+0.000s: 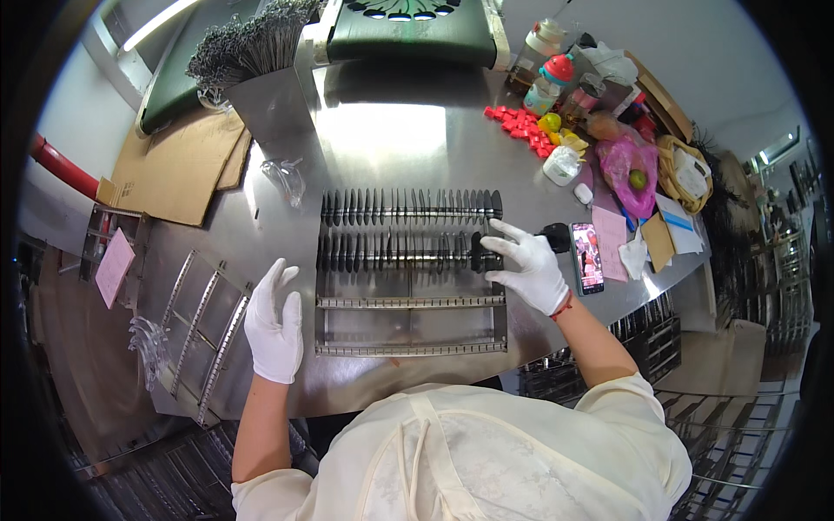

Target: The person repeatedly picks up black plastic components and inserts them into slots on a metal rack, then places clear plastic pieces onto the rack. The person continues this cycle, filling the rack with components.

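The white-gloved left hand (274, 332) and white-gloved right hand (533, 267) are showing wide grips; a right-side brush could be dislodging thin black oval pieces (390, 248).

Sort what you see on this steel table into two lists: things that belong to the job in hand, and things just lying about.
Job in hand, it seems:
slotted metal rack
dark flat pieces in two rows on it
gloved right hand, at the nearer row's right end

Lying about, it seems:
phone
pink bag
red pieces
drink bottles
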### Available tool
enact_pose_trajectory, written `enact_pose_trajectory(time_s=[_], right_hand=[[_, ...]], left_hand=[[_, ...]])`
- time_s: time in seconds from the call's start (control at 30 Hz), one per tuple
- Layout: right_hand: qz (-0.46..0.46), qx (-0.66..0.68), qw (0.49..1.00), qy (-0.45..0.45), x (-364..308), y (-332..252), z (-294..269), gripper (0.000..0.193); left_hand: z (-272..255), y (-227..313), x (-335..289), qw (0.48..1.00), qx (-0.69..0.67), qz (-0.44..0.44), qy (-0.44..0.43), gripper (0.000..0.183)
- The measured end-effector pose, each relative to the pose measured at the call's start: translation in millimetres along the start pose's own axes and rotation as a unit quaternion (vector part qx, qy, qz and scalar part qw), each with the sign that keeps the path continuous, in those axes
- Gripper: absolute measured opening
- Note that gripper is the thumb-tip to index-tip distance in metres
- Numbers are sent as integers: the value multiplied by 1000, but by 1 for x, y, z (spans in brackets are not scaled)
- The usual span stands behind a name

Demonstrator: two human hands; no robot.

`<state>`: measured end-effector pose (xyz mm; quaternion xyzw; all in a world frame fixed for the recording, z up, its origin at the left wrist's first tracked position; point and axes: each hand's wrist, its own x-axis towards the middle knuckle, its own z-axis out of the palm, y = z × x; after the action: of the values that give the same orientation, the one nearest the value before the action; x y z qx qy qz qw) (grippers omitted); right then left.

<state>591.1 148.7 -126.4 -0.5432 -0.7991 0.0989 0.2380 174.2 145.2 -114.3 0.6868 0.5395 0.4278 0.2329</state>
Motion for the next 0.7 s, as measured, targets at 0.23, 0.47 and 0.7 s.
enact_pose_trajectory(time_s=[0.23, 0.47, 0.7], right_hand=[[40, 141, 988, 41, -14, 2, 4, 51], [22, 82, 996, 16, -10, -9, 6, 46], [12, 65, 997, 26, -5, -8, -2, 46]], left_hand=[[56, 36, 42, 962, 96, 244, -81, 49], [143, 66, 45, 880, 159, 362, -263, 64], [94, 33, 53, 844, 280, 381, -255, 66]])
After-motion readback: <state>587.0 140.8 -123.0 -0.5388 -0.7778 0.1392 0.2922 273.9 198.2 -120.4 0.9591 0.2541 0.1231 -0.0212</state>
